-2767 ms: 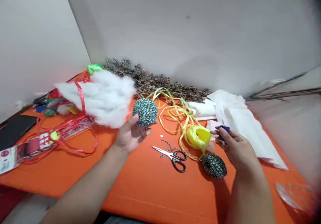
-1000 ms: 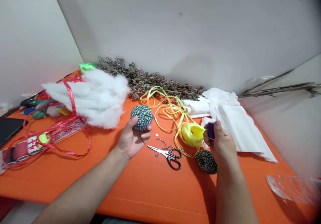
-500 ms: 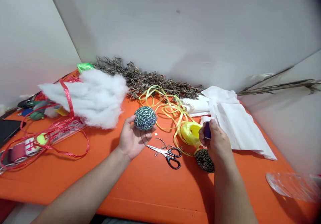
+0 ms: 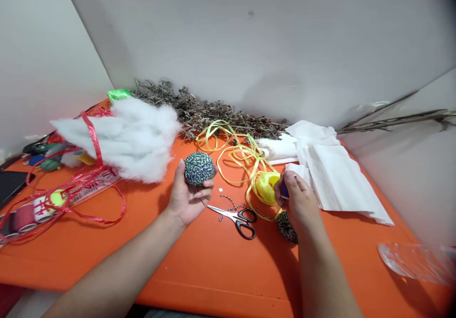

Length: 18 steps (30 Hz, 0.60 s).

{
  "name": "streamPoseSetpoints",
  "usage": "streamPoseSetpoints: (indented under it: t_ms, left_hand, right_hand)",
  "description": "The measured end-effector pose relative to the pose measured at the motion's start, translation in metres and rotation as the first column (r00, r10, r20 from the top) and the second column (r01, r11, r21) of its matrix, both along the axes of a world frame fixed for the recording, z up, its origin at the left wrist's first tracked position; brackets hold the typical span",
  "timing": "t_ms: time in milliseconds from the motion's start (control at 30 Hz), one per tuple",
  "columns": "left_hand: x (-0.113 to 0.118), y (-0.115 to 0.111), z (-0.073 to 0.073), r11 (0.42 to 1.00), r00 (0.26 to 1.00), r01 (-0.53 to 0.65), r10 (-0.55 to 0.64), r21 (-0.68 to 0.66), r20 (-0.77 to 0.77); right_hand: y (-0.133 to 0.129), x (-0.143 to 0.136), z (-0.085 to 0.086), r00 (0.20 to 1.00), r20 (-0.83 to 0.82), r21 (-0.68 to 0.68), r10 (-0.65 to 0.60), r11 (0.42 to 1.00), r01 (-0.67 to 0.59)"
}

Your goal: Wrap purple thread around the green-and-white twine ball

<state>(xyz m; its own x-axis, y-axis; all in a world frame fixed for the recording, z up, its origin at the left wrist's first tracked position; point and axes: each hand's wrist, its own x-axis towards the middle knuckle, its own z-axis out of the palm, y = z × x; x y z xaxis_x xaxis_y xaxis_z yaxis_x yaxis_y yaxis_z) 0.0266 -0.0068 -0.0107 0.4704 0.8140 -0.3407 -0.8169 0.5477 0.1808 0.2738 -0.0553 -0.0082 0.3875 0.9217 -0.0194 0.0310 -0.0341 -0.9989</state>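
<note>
Purple spool outside packet, red spool inside

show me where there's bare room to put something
Orange table shows between scissors and front edge; between white sheets and clear plastic. Crowded: the back, with white fluff and dried stems; around the right hand, yellow ribbon and dark yarn ball.

Craft workspace, orange table, pale walls, scissors, yellow ribbon, fluffy white stuffing

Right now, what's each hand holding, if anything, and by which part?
Left hand: speckled yarn ball, by its left and lower right. Right hand: purple spool, partly hidden; exact hold unclear.
</note>
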Motion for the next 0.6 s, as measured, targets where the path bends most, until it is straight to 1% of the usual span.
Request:
streamPoseSetpoints:
  t_ms: [167,267,367,433,500,600]
  left_hand:
    - [0.0012,-0.0025,-0.0016,1.0,0.998,0.024,-0.024,-0.011,-0.052]
    - [0.0047,-0.0046,-0.0038,0.999,0.996,-0.003,0.008,0.054,-0.088]
    - [0.0075,-0.0054,-0.0039,0.994,0.996,-0.01,0.02,0.107,-0.089]
    - [0.0076,-0.0051,-0.0028,0.997,0.993,-0.007,0.015,0.073,-0.116]
    - [0.0068,-0.0046,-0.0019,1.0,0.987,-0.009,0.01,0.005,-0.159]
    - [0.0059,-0.0042,-0.002,0.998,0.982,0.023,-0.032,-0.05,-0.188]
  right_hand:
    - [0.0004,-0.0032,-0.0003,1.0,-0.022,-0.033,0.015,0.999,-0.016]
    - [-0.0004,-0.0055,0.0016,0.999,-0.028,-0.057,0.039,0.998,-0.041]
    - [-0.0014,-0.0068,0.0032,0.998,0.037,-0.046,0.054,0.998,-0.052]
    - [-0.0016,-0.0071,0.0036,0.995,0.078,-0.035,0.062,0.998,-0.059]
    - [-0.0017,-0.0074,0.0038,0.993,0.098,-0.034,0.071,0.997,-0.068]
    - [-0.0019,-0.0083,0.0038,0.991,0.105,-0.042,0.085,0.996,-0.081]
